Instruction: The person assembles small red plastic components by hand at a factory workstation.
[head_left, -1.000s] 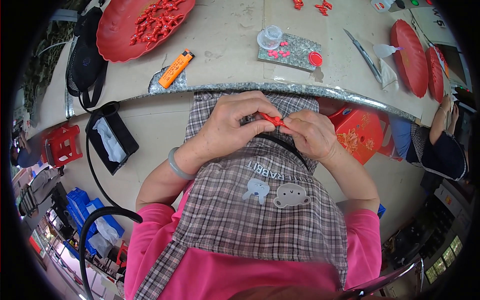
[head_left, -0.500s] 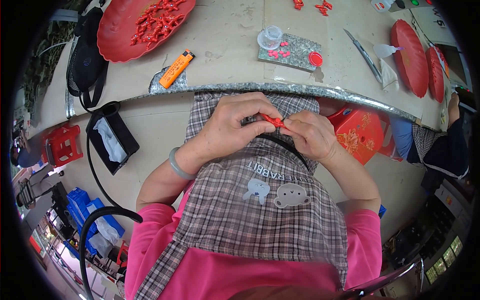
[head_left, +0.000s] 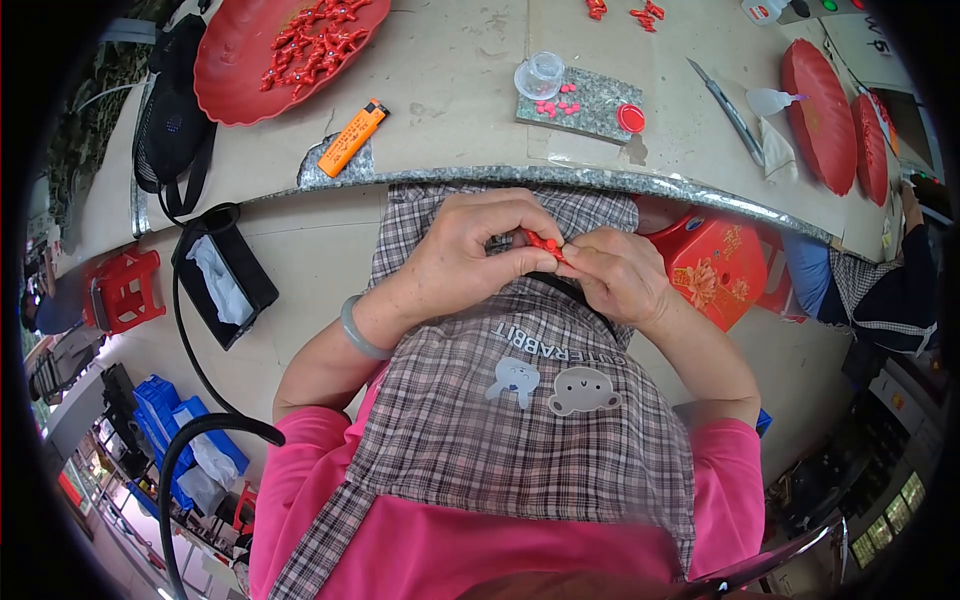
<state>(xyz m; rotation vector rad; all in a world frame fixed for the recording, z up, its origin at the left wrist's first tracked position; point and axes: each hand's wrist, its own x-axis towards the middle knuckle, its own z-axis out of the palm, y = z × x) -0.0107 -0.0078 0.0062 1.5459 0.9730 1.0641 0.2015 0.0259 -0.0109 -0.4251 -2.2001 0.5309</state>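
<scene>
A small red piece is pinched between the fingertips of both hands, just below the table's rounded edge and above my checked apron. My left hand curls over it from the left, with a pale green bangle on that wrist. My right hand grips the same piece from the right. Most of the piece is hidden by my fingers.
On the table lie a big red tray with several small red pieces, an orange lighter, a grey slab with a clear cup, a knife and red plates. A red stool and another person are at the right.
Both hands stay on the small red piece with only slight finger shifts. The other person's arm at the right edge has moved.
</scene>
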